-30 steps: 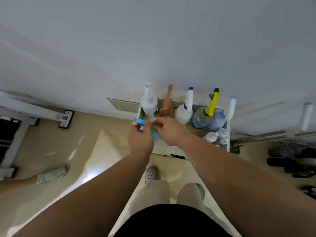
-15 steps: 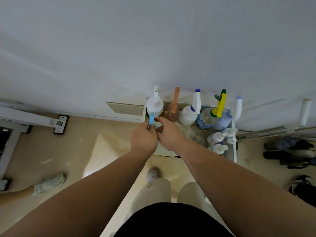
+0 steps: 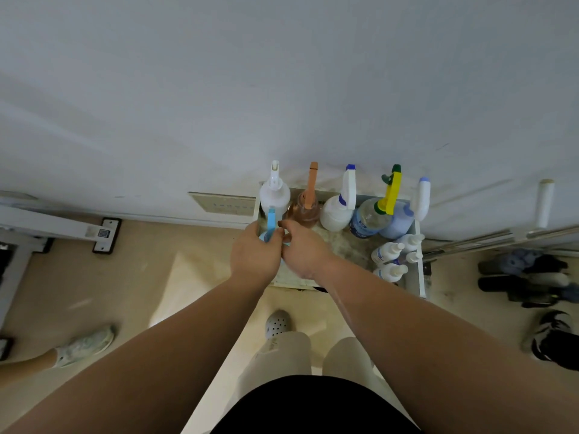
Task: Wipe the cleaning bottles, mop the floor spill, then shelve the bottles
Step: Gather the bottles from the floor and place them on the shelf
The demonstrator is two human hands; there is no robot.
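Observation:
A low white shelf [image 3: 419, 277] against the wall carries a back row of spray bottles: a white one [image 3: 275, 195], an orange-topped one [image 3: 308, 205], a white one with blue trim [image 3: 340, 211], a yellow-topped clear one [image 3: 371, 216] and a pale blue one [image 3: 399, 219]. Several small white bottles [image 3: 390, 253] lie at its right end. My left hand [image 3: 255, 255] grips a light-blue spray bottle [image 3: 271, 219] over the shelf's left front. My right hand [image 3: 302, 249] pinches at the same bottle from the right; its body is hidden by both hands.
A beige floor [image 3: 141, 277] stretches left of the shelf. Another person's foot in a pale sneaker [image 3: 87, 344] is at the lower left. Dark shoes [image 3: 529, 280] sit to the right, a white frame leg [image 3: 56, 225] at the left wall. My own clogs [image 3: 277, 324] stand below the shelf.
The light-blue bottle turned from lying sideways in my hands to pointing its trigger head upright. Both hands stayed together over the shelf's left front.

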